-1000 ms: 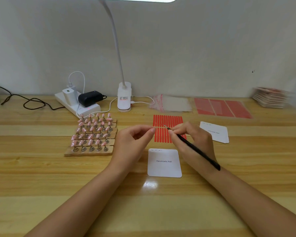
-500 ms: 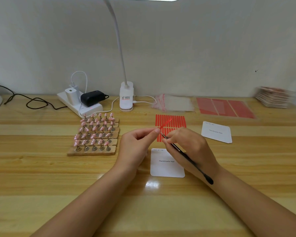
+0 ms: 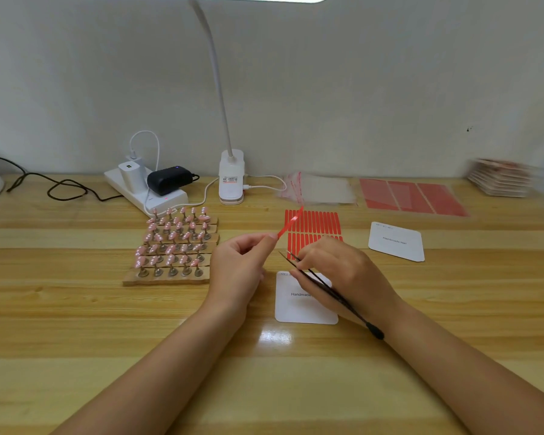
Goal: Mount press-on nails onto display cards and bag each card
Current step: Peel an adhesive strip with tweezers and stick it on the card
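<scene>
My left hand (image 3: 242, 268) pinches one red adhesive strip (image 3: 291, 222) by its lower end, and the strip sticks up over the red strip sheet (image 3: 314, 224). My right hand (image 3: 343, 274) grips black tweezers (image 3: 330, 293) whose tips point up-left, just below the strip. Under the right hand lies a white display card (image 3: 302, 309) printed "Handmade Nail". A second white card (image 3: 396, 243) lies to the right. Pink press-on nails on metal stands fill a wooden holder (image 3: 170, 276) on the left.
At the back stand a white desk lamp (image 3: 231, 177), a power strip (image 3: 145, 196) with chargers, clear bags (image 3: 324, 189), larger red sheets (image 3: 412, 197) and a stack of cards (image 3: 500, 177). Black cables (image 3: 54, 189) trail at the far left.
My left hand has peeled a red strip off the sheet and lifted it. My right hand has drawn the tweezers back toward the card.
</scene>
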Tool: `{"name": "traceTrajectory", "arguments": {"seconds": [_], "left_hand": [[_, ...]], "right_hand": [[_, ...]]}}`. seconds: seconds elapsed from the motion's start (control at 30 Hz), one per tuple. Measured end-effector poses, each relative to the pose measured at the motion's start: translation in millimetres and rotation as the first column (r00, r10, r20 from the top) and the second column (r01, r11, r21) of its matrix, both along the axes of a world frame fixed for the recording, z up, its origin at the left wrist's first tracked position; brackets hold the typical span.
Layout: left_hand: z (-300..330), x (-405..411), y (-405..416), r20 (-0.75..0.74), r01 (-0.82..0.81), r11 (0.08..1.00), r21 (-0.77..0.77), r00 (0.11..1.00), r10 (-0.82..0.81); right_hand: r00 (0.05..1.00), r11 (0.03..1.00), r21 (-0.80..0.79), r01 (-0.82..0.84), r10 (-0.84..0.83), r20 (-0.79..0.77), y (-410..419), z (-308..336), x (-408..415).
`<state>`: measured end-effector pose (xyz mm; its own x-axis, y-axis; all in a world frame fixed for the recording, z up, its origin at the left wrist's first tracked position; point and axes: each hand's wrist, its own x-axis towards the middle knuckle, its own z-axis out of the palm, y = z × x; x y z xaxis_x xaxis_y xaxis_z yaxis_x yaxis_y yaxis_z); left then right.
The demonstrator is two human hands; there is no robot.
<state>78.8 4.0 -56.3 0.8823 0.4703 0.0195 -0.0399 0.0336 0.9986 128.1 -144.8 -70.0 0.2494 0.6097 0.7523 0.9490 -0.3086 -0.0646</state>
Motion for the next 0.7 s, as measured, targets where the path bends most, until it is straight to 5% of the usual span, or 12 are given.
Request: {"name": "traceTrajectory", "arguments": {"seconds": [0.17,0.33,0.4,0.7], "left_hand": [[0,2,10,-0.012,-0.016,1.000,0.021,1.000,0.016],[2,0,10,0.002,0.078,0.989,0.123,0.997,-0.079],[4,-1,8,0.019,0.113,0.981,0.158,0.993,-0.117],[4,-4,5,0.017,0.199,0.934,0.296,0.977,-0.213]], "right_hand": [[1.000,0.995,0.096,0.006,-0.006,-0.003,1,0,-1],[0.840,0.880,0.392,0.270,-0.016,-0.543,-2,3,-4],[0.768,0.835,0.420,0.355,-0.004,-0.641,-3,3,0],[0.720,0.834,0.432,0.343,0.062,-0.691,-4,3,6]]}}
